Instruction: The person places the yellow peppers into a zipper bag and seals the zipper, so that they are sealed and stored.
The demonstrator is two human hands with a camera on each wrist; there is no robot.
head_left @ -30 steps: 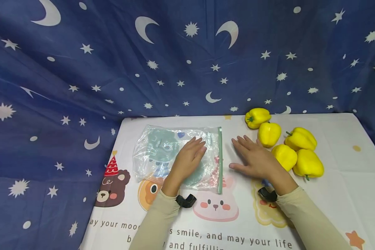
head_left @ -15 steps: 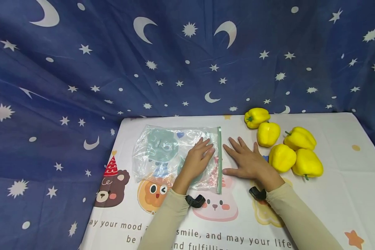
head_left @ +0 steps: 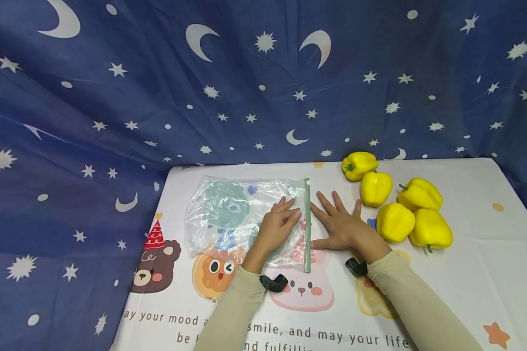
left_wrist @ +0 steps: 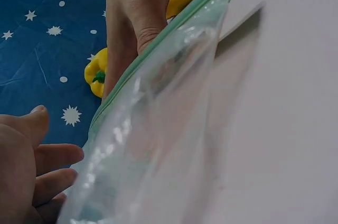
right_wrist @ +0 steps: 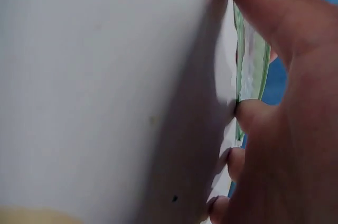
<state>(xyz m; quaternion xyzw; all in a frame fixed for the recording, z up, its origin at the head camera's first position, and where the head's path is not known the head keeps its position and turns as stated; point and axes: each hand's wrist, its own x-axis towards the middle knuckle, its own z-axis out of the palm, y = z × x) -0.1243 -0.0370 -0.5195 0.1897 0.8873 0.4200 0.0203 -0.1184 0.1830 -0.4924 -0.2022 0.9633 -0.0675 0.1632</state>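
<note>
A clear plastic zip bag [head_left: 228,214] with a green zip edge [head_left: 307,224] lies flat on the patterned tablecloth. My left hand [head_left: 274,231] is over the bag's right half, its fingers relaxed and pinching nothing that I can see; whether they touch the plastic I cannot tell. Fingers spread wide, my right hand [head_left: 342,226] rests on the cloth just right of the zip edge, fingertips close to it. In the left wrist view the bag [left_wrist: 153,139] fills the middle, and my left hand [left_wrist: 31,166] shows loosely bent fingers. My right hand [right_wrist: 296,108] fills the right wrist view's right side.
Several yellow bell peppers [head_left: 395,222] sit in a group right of my right hand. The white tablecloth [head_left: 478,282] carries printed animals and lettering. A dark blue curtain [head_left: 246,58] with moons and stars hangs behind and at the left.
Both hands have shifted: the left slid right over the bag, the right moved left towards the zip edge and spread its fingers. During the last half second they barely moved. The bag stayed put.
</note>
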